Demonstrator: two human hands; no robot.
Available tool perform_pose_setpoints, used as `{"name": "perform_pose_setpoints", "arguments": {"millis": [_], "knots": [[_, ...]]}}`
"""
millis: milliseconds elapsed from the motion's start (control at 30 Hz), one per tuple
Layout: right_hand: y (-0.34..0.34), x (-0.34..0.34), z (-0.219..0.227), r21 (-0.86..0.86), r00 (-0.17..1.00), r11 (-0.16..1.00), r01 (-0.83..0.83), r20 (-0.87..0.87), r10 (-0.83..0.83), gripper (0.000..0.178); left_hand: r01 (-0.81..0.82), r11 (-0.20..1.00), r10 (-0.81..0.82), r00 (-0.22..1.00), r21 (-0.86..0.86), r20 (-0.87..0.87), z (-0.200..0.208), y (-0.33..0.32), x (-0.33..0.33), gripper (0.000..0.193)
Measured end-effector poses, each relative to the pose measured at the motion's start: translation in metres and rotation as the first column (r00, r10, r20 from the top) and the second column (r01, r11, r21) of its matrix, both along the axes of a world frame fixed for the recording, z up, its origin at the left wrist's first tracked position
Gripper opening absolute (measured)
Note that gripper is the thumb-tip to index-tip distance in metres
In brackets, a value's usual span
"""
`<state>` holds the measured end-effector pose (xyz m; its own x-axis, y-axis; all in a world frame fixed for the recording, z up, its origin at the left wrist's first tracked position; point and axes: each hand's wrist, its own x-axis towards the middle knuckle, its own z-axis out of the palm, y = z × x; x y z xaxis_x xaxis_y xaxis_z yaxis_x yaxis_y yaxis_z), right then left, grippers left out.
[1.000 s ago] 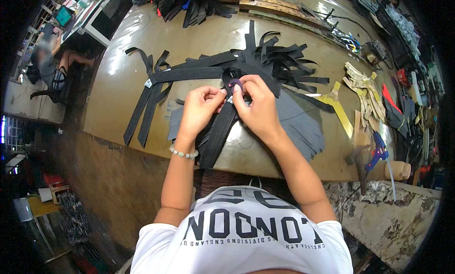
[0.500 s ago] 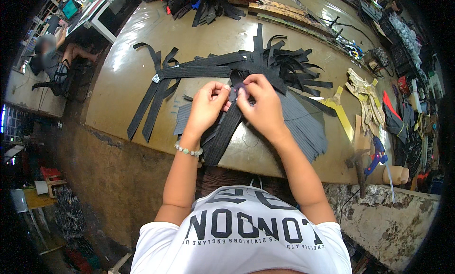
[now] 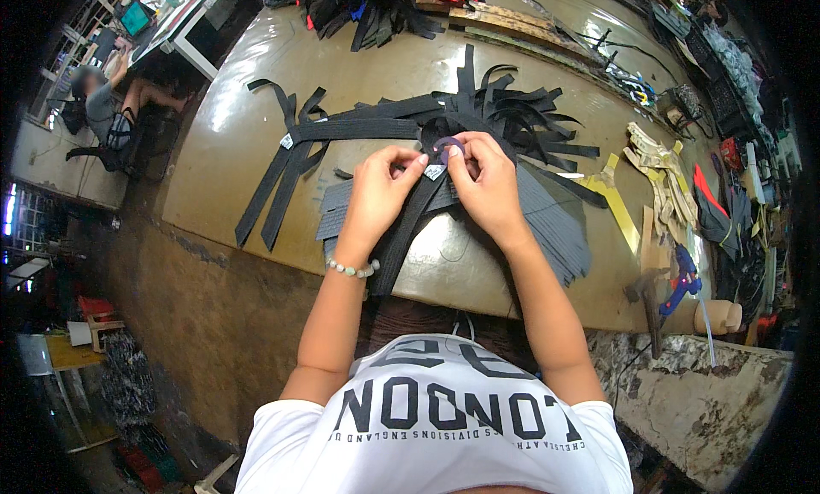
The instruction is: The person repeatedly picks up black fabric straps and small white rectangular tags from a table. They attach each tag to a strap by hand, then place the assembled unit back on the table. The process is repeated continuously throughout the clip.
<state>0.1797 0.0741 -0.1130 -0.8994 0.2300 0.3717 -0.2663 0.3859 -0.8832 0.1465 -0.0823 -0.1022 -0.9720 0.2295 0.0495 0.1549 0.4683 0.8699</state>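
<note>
At the middle of the table, my left hand [image 3: 380, 186] pinches thumb and fingers together beside a black webbing strap [image 3: 398, 244]. What lies in that pinch is too small to make out. My right hand [image 3: 489, 182] is closed on a small dark purple curved piece [image 3: 447, 144], held over the strap's upper end. Just under the fingertips, a white label [image 3: 435, 173] shows on the strap. Beyond the hands spreads a heap of black strap ends [image 3: 530, 122]. Grey ribbed strips [image 3: 551, 229] fan out beneath my right wrist.
Joined black straps [image 3: 282, 173] lie to the left. Yellow templates [image 3: 617, 199] and a blue glue gun [image 3: 683, 280] are at the right. A strap bundle [image 3: 367, 15] and wooden boards [image 3: 504, 20] sit at the far side. Someone [image 3: 98, 101] sits at far left.
The white label on the strap has come into sight between my hands. My left hand has turned slightly, and my right hand has shifted a little right with the purple piece.
</note>
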Motion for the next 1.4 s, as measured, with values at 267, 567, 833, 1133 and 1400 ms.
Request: {"name": "perform_pose_setpoints", "arguments": {"millis": [267, 567, 833, 1133, 1400], "knots": [[-0.007, 0.003, -0.009, 0.168, 0.993, 0.986, -0.017, -0.111, 0.036, 0.016, 0.023, 1.0, -0.025, 0.987, -0.017, -0.161, -0.02, -0.005, 0.003, 0.022], [0.0, -0.006, -0.006, -0.339, 0.98, 0.938, 0.07, 0.201, 0.0, 0.031, -0.071, 0.99, 0.056, 0.991, -0.12, -0.12, -0.01, 0.003, 0.007, 0.03], [0.025, -0.001, -0.013, -0.912, 0.997, 0.407, -0.053, -0.069, -0.027, 0.029, 0.208, 0.966, -0.218, 0.974, -0.155, -0.056, 0.032, 0.011, -0.031, 0.033], [0.029, -0.002, -0.024, -0.938, 0.995, 0.344, -0.04, -0.067, -0.068, 0.029, 0.105, 0.867, 0.065, 0.945, 0.487, -0.319, 0.128, -0.073, -0.032, 0.018], [0.026, 0.003, -0.009, -0.862, 0.982, 0.504, -0.053, -0.137, -0.13, 0.029, -0.541, -0.07, 0.076, 0.835, 0.838, 0.545, -0.002, -0.113, -0.096, 0.025]]}}
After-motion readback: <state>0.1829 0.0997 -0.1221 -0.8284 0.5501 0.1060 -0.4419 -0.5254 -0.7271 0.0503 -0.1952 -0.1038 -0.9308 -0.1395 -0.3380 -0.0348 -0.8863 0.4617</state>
